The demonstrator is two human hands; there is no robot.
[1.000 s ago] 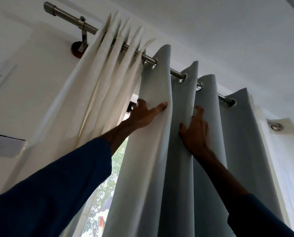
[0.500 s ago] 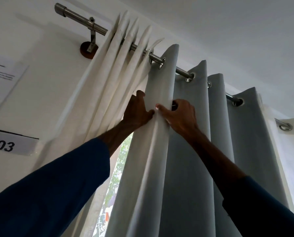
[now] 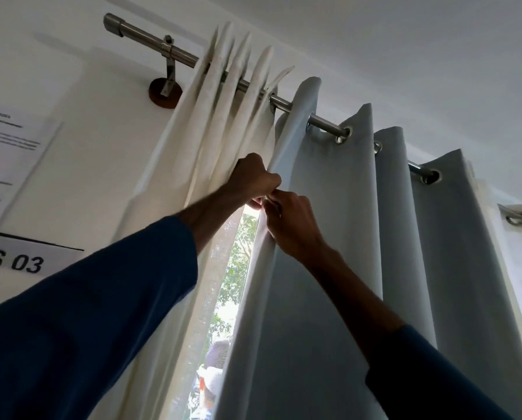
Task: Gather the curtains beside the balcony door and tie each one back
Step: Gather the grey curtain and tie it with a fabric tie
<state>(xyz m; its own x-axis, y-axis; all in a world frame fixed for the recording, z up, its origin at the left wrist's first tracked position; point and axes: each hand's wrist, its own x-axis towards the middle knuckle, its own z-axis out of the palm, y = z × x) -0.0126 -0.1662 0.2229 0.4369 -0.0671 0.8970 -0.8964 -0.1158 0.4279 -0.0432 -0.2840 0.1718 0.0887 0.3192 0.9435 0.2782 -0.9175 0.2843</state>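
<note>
Overhead, two curtains flank a narrow gap, long axes vertical: a pale grey fabric eyelet curtain point(image 3: 329, 268) in deep folds and, left of it, a cream sheer curtain point(image 3: 193, 147) bunched tight. Both ride one brushed-steel rod point(image 3: 150, 34) slanting down rightward. Two hands meet at the grey curtain's left edge: the left hand point(image 3: 253, 180) fists it, the right hand point(image 3: 293, 225) pinches it.

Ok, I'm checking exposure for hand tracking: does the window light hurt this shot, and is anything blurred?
Head view throughout: daylight gap between cream sheer curtain and grey eyelet curtain is overexposed; left hand and right hand, backlit, read dark with little finger detail; printed wall notice text is smeared.
</note>
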